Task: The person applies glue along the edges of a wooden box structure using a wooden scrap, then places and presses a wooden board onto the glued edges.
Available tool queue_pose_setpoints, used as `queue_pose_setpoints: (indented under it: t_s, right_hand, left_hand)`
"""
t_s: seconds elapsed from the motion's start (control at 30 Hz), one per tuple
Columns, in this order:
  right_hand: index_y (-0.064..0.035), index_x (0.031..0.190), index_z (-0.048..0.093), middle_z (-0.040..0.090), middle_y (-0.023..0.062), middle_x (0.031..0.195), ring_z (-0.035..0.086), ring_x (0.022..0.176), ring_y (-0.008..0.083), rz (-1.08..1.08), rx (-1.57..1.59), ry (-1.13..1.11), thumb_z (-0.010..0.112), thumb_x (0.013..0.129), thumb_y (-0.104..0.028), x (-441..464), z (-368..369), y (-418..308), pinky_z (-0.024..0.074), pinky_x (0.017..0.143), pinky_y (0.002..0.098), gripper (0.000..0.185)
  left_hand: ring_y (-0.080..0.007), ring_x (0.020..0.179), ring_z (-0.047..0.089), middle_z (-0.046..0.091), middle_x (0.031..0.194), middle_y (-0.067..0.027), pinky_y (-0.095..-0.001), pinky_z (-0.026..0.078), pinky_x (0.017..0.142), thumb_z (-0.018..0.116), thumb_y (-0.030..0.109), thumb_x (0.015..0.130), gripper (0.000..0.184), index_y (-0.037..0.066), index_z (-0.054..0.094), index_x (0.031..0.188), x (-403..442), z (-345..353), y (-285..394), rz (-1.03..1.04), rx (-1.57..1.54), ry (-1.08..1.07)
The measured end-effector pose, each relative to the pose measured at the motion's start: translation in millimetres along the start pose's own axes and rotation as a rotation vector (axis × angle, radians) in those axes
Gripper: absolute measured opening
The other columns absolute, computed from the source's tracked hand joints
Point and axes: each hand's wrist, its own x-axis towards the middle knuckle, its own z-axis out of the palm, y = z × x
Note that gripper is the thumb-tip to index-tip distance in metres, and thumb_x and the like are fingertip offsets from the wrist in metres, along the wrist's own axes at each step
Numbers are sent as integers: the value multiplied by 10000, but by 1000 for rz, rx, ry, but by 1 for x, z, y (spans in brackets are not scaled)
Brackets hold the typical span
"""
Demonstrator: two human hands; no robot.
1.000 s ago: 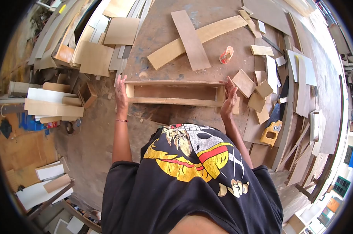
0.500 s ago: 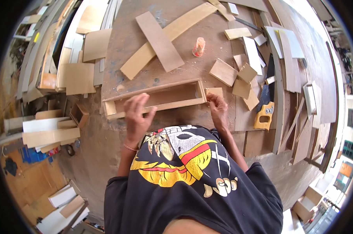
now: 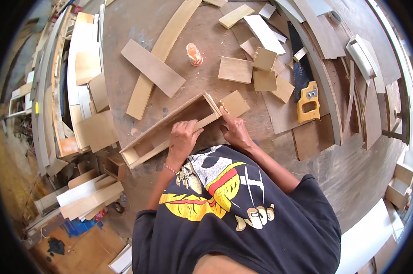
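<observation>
A long, shallow, open wooden box (image 3: 158,148) lies at a slant on the workbench in front of me. My left hand (image 3: 183,137) grips its near side, fingers hooked over the top edge. My right hand (image 3: 237,132) is at the box's right end; its index finger is stretched out against the end panel, and the thumb stands apart from it. The other right fingers are mostly hidden. Just beyond that fingertip lies a flat square wood piece (image 3: 235,104) with small light bits at its left edge.
A small container (image 3: 194,55) with reddish contents stands on the workbench (image 3: 206,27). Two crossed boards (image 3: 154,68) lie left of it. Several wood offcuts (image 3: 235,69) and a yellow-handled handsaw (image 3: 309,102) are on the right. Stacked panels (image 3: 90,68) line the left side.
My left hand has come down from above the box and closed on its near side. My right index finger now extends against the end panel. The box appears more slanted, partly because the view turned.
</observation>
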Motion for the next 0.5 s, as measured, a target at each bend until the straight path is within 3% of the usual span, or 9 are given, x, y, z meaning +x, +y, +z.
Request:
queue_pose_setpoints:
  t_s: [0.27,0.37,0.43,0.47,0.5]
  right_hand:
    - [23,1307,415,583,285,1024,576,938,429,-4,-13,-47,655,693,38,1,4,2,485,778,409,659]
    - [32,1263,471,578,295,989,605,895,404,-53,-48,-56,586,733,12,5,-5,3,487,756,397,543]
    - [35,1130,588,622,254,857,646,780,332,119,-4,-150,512,749,-47,17,-20,-1,491,709,371,397]
    - [35,1130,588,622,254,857,646,780,332,89,-24,-189,512,749,-47,25,-26,1,491,709,371,397]
    - [7,1101,619,626,207,822,630,744,268,112,117,-191,495,767,-87,34,-31,2,482,689,338,368]
  left_hand:
    - [-235,845,614,655,862,-117,-389,397,858,686,216,764,293,26,609,974,-1,2,0,2,16,46]
    - [-220,846,616,656,849,-111,-374,386,866,689,221,759,317,20,614,992,-1,1,3,4,36,86]
    - [-212,849,617,653,832,-104,-367,379,882,697,186,743,319,12,617,998,-1,-2,6,-9,16,63]
    - [-212,849,617,653,832,-104,-367,379,882,697,186,743,319,12,617,998,-1,-3,6,-50,15,96]
    - [-217,870,613,650,860,-115,-371,377,903,708,169,720,346,14,615,1015,-2,-4,6,-46,43,74]
